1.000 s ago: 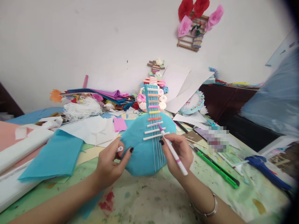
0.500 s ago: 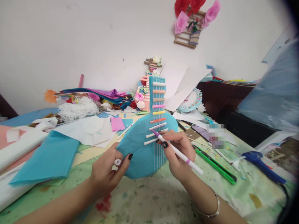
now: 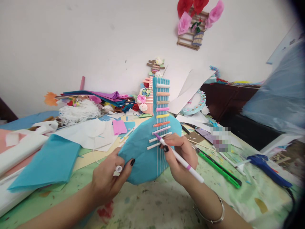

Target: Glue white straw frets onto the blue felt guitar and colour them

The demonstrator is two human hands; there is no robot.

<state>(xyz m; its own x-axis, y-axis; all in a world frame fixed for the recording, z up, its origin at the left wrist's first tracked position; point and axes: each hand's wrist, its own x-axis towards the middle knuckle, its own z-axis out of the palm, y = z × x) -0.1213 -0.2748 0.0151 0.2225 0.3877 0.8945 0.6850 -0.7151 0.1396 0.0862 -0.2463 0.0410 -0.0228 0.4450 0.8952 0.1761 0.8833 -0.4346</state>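
A blue paper-covered lute model (image 3: 140, 146) stands tilted up before me, with white strings down its front and a column of small crossbars, some white, others coloured. My left hand (image 3: 111, 173) grips its lower left edge, thumb on the front, and also holds a small white pen cap (image 3: 118, 169). In my right hand (image 3: 182, 156) is a white marker (image 3: 182, 160) with a purple tip. That tip touches or nearly touches the left end of a crossbar (image 3: 162, 130) partly coloured purple. Two white crossbars lie below it; my right fingers partly cover their right side.
A green utility knife (image 3: 219, 168) and a blue glue gun (image 3: 269, 170) lie to the right, near a phone (image 3: 205, 135). At left are folded blue paper (image 3: 45, 162), white paper rolls and a heap of white string (image 3: 79, 111). A pink decorated lute (image 3: 149, 101) leans on the wall.
Very little differs. The marker's back end and my right hand have shifted slightly left, while the tip stays at the left end of the same crossbar.
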